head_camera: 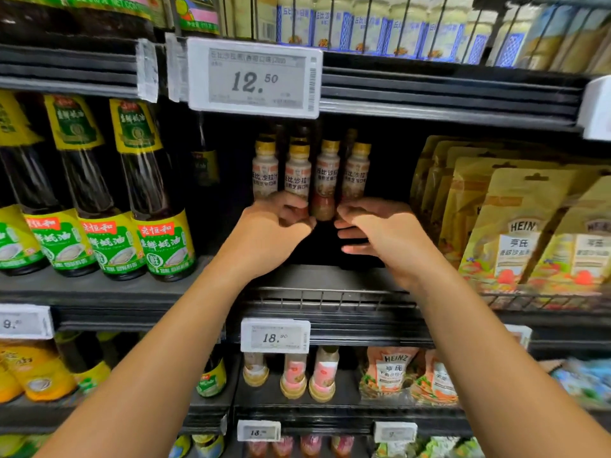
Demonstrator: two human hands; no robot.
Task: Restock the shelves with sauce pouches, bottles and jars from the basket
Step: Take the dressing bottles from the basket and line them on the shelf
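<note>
Both forearms rise from the lower edge of the view and converge on the middle shelf (99, 285). A front row of four gold-capped dressing bottles (265, 173) stands upright, set back on this shelf behind a wire rail (330, 295).

Left hand (274, 226): back toward the camera, fingers (297, 209) curled round the base of the second bottle (297, 173), counted from the left.

Third bottle (326, 180): its base shows between the two hands, lower in view than its neighbours.

Right hand (386, 233): back upward, fingers (350, 233) pointing left, slightly bent and close together. The uppermost fingertip meets the lower part of the third bottle. Motion blur prevents telling whether these fingers clasp it.

Dark oyster sauce bottles (158, 206) stand to the left of the row and Heinz pouches (522, 226) to the right. A price tag (254, 77) reading 12.50 hangs from the shelf edge above, and a lower tag (276, 337) reads 18.90.
</note>
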